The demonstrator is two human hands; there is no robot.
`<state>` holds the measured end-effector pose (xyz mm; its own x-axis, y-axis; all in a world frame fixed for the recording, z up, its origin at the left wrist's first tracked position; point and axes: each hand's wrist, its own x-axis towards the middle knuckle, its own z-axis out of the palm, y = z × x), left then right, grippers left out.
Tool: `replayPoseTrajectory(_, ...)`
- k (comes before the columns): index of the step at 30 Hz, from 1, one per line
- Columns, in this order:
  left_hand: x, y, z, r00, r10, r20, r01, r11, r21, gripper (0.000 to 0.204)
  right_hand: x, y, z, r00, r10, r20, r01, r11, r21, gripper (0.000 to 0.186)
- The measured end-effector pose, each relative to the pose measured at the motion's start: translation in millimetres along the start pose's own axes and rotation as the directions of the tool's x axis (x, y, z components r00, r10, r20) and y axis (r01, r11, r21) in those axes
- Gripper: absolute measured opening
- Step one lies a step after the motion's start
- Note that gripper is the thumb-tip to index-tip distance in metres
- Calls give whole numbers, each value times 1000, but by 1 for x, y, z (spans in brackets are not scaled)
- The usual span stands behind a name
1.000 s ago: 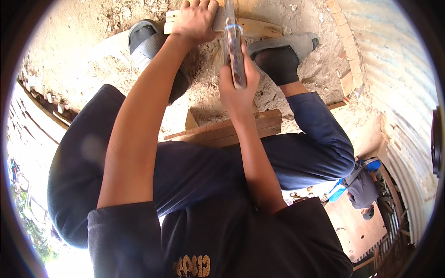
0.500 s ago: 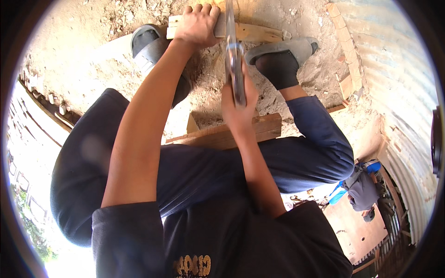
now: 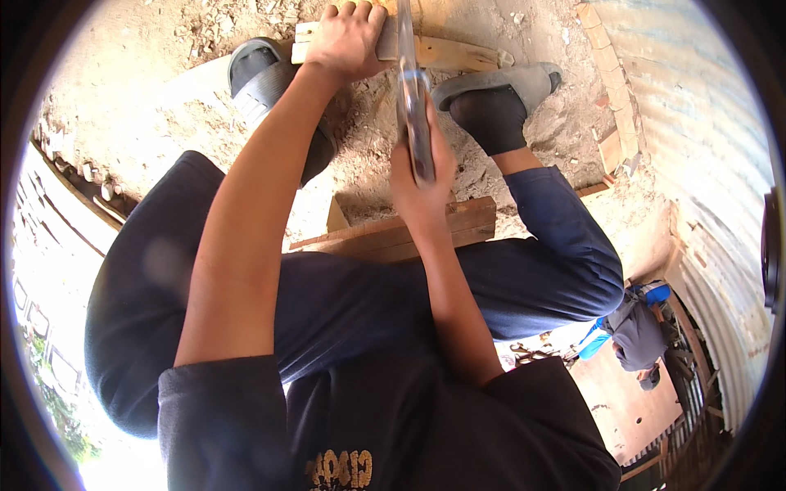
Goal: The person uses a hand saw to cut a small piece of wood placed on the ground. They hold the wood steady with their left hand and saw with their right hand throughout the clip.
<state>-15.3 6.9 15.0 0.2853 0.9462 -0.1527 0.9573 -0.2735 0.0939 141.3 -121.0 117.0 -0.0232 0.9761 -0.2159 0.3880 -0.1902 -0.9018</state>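
Observation:
My left hand presses down on a pale wooden piece on the ground, its fingers bent over the far side. In my right hand is the dark, shiny handle of a long-bladed hand tool, gripped with the fingers wrapped round. Its narrow metal blade points away from me and runs out at the top of the view. The blade crosses the wood just right of my left hand. Seen nearly edge-on, it could be a saw or a machete; I cannot tell which. My right hand is slightly blurred.
My sandalled feet, left and right, flank the wood. A brown plank lies beneath my legs. Corrugated metal sheeting rises at the right. Behind it, lower right, another person bends near a pale board.
The wooden piece, my feet and my left hand sit very slightly higher and further left in the picture. Both hands keep their grips; the tool has barely shifted.

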Motion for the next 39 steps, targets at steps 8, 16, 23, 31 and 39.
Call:
replayPoseTrajectory(8,-2,3,-9,999,-2,-40,0,999,-43,69,-17,-4,-3,1000,-3,-17,3,1000,-4,67)
replayPoseTrajectory(16,0,1,-4,998,-2,-69,-2,998,-66,63,-6,-4,5,997,-65,-51,66,998,7,66)
replayPoseTrajectory(23,5,-1,-1,999,-17,-27,17,1000,-7,63,19,-16,5,999,36,23,-38,997,61,67)
replayPoseTrajectory(31,0,3,-8,996,11,-83,-18,997,-81,56,10,-4,2,998,57,10,-58,998,40,67)
replayPoseTrajectory(39,0,1,-8,1000,4,12,-3,995,-97,67,-13,-1,-2,1000,22,9,-23,998,53,68)
